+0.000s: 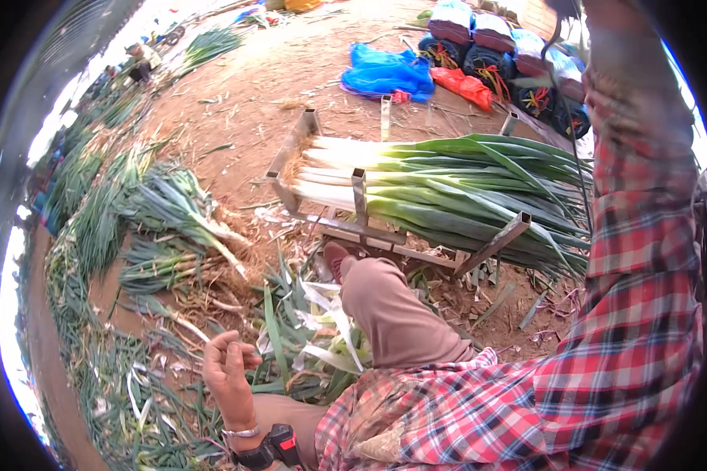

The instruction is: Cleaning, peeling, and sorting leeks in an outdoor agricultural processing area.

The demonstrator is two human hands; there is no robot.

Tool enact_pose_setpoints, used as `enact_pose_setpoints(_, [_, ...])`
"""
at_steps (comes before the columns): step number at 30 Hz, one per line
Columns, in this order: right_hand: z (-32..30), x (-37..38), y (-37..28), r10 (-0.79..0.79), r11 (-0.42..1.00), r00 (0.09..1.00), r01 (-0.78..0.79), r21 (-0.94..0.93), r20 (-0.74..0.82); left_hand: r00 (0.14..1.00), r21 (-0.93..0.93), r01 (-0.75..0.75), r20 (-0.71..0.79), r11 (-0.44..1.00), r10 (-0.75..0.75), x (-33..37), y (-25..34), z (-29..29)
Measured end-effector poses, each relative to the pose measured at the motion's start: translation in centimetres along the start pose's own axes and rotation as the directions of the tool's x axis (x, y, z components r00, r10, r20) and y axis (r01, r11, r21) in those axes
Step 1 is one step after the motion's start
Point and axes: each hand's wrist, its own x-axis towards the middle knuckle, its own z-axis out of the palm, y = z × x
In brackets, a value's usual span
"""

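Observation:
My left hand (229,377) is raised above my left thigh, empty, with loosely bent fingers and the thumb apart. My right arm (632,180), in a red checked sleeve, reaches up along the right side; its hand lies beyond the top edge. In front of me a metal rack (359,196) with upright posts holds a thick bundle of leeks (463,177), white root ends to the left and green leaves to the right. A dark cord (571,118) hangs in front of the leaves. Nearest to my left hand is a loose leek (184,323) on the ground.
Heaps of loose leeks (161,204) and leaves spread along the left. Peeled leaves (322,322) lie beside my bent knee. A blue plastic sheet (385,72), a red plastic bag (462,86) and stacked wrapped bundles (491,59) are at the back. Another person (140,63) is far left.

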Motion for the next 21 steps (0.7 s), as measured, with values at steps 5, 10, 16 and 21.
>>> enact_pose_setpoints(5, [4.9, -8.4, 10.9, 0.335, 0.919, 0.884, -0.23, -0.32, 0.327, 0.987, 0.086, 0.142, 0.061, 0.986, -0.147, 2.5, -2.8, 0.4])
enact_pose_setpoints(10, [16.7, -28.4, 18.4, 0.484, 0.872, 0.775, -0.466, -0.15, 0.406, 0.957, 0.15, 0.289, -0.012, 0.946, -0.29, 4.0, -6.1, 0.0])
enact_pose_setpoints(16, [21.5, -37.6, 19.8, 0.701, 0.7, 0.456, -0.584, -0.411, 0.548, 0.94, 0.355, 0.317, 0.008, 0.879, -0.342, 6.0, -6.6, 0.9])
enact_pose_setpoints(21, [20.9, -38.5, 21.4, 0.74, 0.659, 0.42, -0.607, -0.444, 0.526, 0.906, 0.289, 0.408, -0.008, 0.866, -0.424, 6.7, -8.9, 1.0])
